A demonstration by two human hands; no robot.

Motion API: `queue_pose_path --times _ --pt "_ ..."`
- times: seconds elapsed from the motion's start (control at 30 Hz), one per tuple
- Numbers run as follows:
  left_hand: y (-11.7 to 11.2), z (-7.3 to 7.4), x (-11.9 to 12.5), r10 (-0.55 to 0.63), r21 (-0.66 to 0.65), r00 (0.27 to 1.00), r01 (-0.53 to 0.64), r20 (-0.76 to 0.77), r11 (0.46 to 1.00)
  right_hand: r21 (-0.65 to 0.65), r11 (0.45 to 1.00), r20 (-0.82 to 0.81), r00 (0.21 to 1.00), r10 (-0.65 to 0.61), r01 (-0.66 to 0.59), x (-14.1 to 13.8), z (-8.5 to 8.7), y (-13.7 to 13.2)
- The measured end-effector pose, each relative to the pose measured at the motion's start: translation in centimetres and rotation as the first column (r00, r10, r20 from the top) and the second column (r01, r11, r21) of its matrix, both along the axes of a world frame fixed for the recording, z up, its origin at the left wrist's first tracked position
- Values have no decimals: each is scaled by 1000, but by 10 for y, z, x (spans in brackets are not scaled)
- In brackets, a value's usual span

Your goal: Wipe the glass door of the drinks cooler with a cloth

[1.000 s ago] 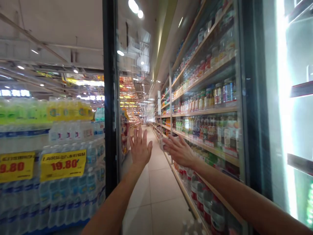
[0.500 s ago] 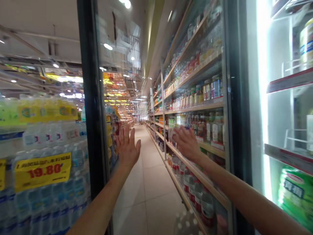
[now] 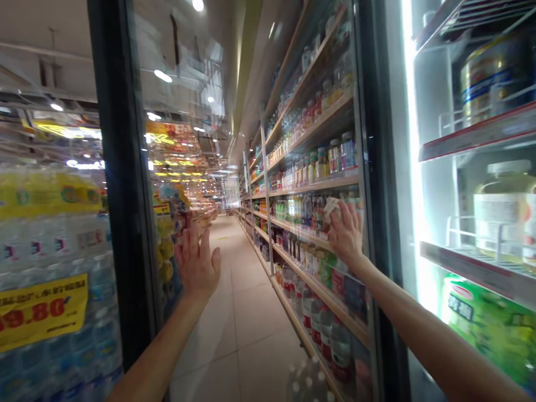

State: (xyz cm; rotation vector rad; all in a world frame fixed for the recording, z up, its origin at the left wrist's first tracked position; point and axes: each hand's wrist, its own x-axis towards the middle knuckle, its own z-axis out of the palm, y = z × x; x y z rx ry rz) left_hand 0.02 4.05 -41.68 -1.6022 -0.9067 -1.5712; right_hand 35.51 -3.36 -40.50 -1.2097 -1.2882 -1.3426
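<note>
A glass door (image 3: 234,254) in a dark frame stands open before me. Through its pane, or mirrored in it, an aisle and shelves appear. My left hand (image 3: 197,261) is raised with fingers spread and palm to the glass near the left side of the frame; it seems to rest on the pane. Close to the right frame edge, my right hand (image 3: 347,233) presses a crumpled white cloth (image 3: 332,206) against the glass. The cloth shows past its fingertips, and the rest is hidden under the fingers.
On the right is a lit fridge interior with wire shelves (image 3: 473,268), cans, bottles and a green pack (image 3: 489,329). Stacked packs of bottled water (image 3: 54,245) with a yellow price sign (image 3: 46,312) stand left of the door.
My right hand has moved rightward and slightly up across the pane with the cloth, towards the frame. My left hand keeps about the same place on the glass. The view has turned right.
</note>
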Motion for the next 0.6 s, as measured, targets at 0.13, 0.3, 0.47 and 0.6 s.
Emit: queue_pose_path --times 0.13,0.3,0.47,0.6 --pt "-9 -23 12 -2 -16 999 1 -39 1000 52 999 -107 994 -7 12 20 -14 -3" --pt "-20 -58 29 4 -22 988 -7 -155 1000 -11 999 -66 996 -52 52 21 -109 -17" --pt "-24 -71 37 2 -25 988 -6 -154 1000 -11 999 -83 996 -34 33 32 -73 -15" --pt "-25 -71 38 38 -38 986 -45 -165 998 74 997 -153 988 -4 16 15 -39 -4"
